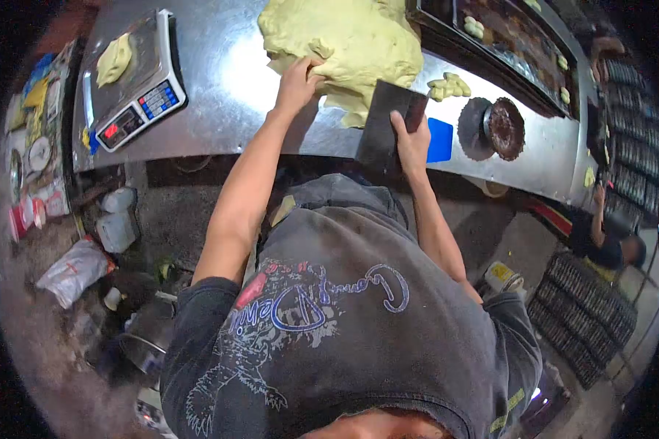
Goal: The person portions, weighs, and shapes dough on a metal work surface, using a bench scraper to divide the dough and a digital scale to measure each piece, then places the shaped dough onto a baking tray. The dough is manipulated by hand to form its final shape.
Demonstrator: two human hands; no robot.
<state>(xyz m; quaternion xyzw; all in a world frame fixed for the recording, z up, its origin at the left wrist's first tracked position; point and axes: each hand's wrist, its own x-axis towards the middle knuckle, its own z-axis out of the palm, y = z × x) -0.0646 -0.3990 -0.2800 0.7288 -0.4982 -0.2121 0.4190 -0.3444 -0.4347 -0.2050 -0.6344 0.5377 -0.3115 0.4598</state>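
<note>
Noted left arm at near full reach over table (227, 73), forearm bare. Found left hand (296, 84) on near edge of dough (344, 36), fingers curled into the mass and gripping it. Logged right arm bent at elbow, forearm angled up to the table edge. Found right hand (411, 140) clasped around lower right corner of scraper (386, 117), thumb on the near face; top edge of blade against dough's near tip, tilt of blade unclear. Placed dough at far middle of table, between scale (135, 91) at left and tray (505, 44) at right. Noted blue card (439, 139) just beside right hand.
</note>
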